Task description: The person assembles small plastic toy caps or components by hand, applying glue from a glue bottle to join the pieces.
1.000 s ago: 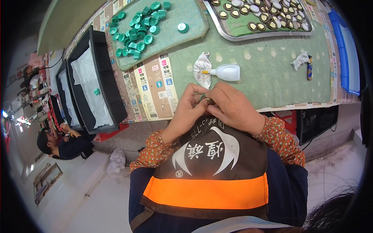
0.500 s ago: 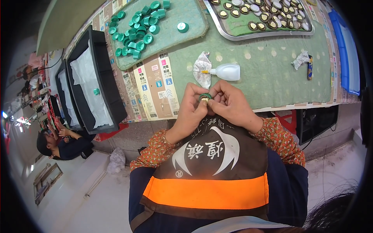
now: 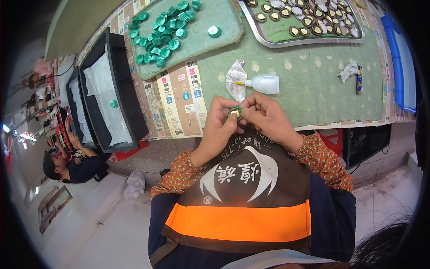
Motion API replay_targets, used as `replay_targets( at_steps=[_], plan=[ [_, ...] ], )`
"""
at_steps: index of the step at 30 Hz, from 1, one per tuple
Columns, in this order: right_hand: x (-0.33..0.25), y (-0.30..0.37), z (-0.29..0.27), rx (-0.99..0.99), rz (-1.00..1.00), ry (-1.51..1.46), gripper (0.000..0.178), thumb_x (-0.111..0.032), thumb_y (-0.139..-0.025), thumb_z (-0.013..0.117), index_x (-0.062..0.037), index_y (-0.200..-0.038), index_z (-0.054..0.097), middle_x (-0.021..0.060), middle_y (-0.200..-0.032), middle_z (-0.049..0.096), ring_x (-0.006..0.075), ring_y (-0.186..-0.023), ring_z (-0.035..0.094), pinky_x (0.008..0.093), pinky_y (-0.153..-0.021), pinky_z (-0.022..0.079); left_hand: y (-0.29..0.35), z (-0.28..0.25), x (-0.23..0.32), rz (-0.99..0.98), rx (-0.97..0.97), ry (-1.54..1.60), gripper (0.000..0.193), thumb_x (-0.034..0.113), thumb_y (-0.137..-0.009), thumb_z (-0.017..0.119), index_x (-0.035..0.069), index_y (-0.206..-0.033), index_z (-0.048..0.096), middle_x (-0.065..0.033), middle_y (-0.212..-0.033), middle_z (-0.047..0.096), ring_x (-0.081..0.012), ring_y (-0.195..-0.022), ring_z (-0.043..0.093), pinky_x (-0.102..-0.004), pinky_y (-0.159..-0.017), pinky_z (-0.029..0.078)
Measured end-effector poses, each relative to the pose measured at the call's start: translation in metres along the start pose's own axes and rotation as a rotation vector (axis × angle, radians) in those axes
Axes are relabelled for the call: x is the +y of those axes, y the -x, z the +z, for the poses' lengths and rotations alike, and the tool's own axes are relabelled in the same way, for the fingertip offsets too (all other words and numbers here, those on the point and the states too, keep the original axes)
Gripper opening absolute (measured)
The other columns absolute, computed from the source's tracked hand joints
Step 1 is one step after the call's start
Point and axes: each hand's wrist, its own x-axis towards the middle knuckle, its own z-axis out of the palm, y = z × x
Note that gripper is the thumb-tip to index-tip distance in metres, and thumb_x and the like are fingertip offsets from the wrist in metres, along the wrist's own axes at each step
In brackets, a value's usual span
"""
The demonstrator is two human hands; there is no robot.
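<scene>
Near the table's front edge, my left hand (image 3: 218, 127) pinches a small round piece (image 3: 234, 112) with a green fluted rim, a brown ring and a cream middle. My right hand (image 3: 268, 120) is closed too, its thumb and forefinger at the right edge of that piece. Just beyond the hands lies a white squeeze bottle (image 3: 265, 84) on its side. Its yellow tip rests over a crumpled, stained cloth (image 3: 236, 87). A lone green fluted cup (image 3: 214, 31) sits farther back, apart from a cluster of similar green cups (image 3: 162, 33).
A metal tray (image 3: 309, 43) at the back right carries many brown-and-cream discs. Black trays (image 3: 139, 125) lined with white sheets stand at left, one holding a green cup (image 3: 113, 104). A blue tray (image 3: 400, 67) and a small tube (image 3: 359, 83) lie right. Another person (image 3: 74, 166) sits far left.
The small piece has been tilted, so more of its brown-and-cream face shows. My right fingers have shifted to its right edge. The whole view has moved slightly.
</scene>
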Motion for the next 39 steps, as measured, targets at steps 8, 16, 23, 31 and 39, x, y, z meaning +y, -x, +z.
replay_targets(
  at_steps=[8, 16, 23, 31, 39],
  plan=[
    [0.001, 0.007, -0.016, 0.07, -0.228, 0.164, 0.011, -0.01, -0.101, 0.06, -0.002, -0.107, 0.063, -0.0047, -0.089, 0.058, 0.0007, -0.072, 0.048, 0.0181, -0.06, 0.038, 0.01, -0.06, 0.035, 0.342, 0.344, -0.269, 0.024, 0.006, -0.104, 0.054, 0.006, -0.127, 0.049, -0.0097, -0.107, 0.069, -0.0108, -0.097, 0.066, -0.0249, -0.079, 0.053],
    [-0.007, 0.013, -0.018, 0.119, -0.232, 0.207, 0.009, -0.006, -0.101, 0.058, -0.0025, -0.107, 0.064, -0.0053, -0.087, 0.056, 0.001, -0.073, 0.046, 0.0194, -0.064, 0.038, 0.06, -0.228, 0.088, 0.628, 1.147, -0.913, 0.024, 0.01, -0.101, 0.061, 0.003, -0.125, 0.062, -0.0081, -0.105, 0.072, -0.0134, -0.09, 0.066, -0.0281, -0.074, 0.049],
    [-0.006, 0.012, -0.016, 0.15, -0.304, 0.295, 0.007, -0.005, -0.099, 0.06, -0.0007, -0.103, 0.063, -0.0056, -0.084, 0.057, 0.0005, -0.072, 0.045, 0.0199, -0.063, 0.039, 0.063, -0.28, 0.065, 0.335, 1.202, -1.259, 0.025, 0.019, -0.1, 0.063, 0.009, -0.122, 0.069, -0.0105, -0.098, 0.075, -0.0218, -0.082, 0.07, -0.0359, -0.075, 0.052],
    [-0.008, 0.015, -0.02, 0.206, -0.349, 0.359, 0.007, -0.005, -0.099, 0.061, -0.0006, -0.103, 0.064, -0.004, -0.081, 0.056, 0.0014, -0.07, 0.044, 0.0209, -0.062, 0.039, 0.05, -0.222, 0.09, 0.211, 1.288, -1.519, 0.027, 0.025, -0.1, 0.064, 0.012, -0.123, 0.071, -0.0097, -0.108, 0.075, -0.0252, -0.098, 0.067, -0.0382, -0.085, 0.051],
    [-0.032, 0.006, -0.017, 0.316, -0.82, 1.274, 0.035, -0.003, -0.084, 0.069, -0.0038, -0.118, 0.062, 0.0129, -0.11, 0.061, 0.034, -0.1, 0.058, 0.0424, -0.081, 0.049, -0.044, -0.113, 0.108, 0.715, 0.819, -1.565, 0.011, 0.017, -0.089, 0.072, 0.014, -0.1, 0.072, -0.0067, -0.1, 0.064, -0.0293, -0.101, 0.059, -0.0436, -0.086, 0.046]
  ],
)
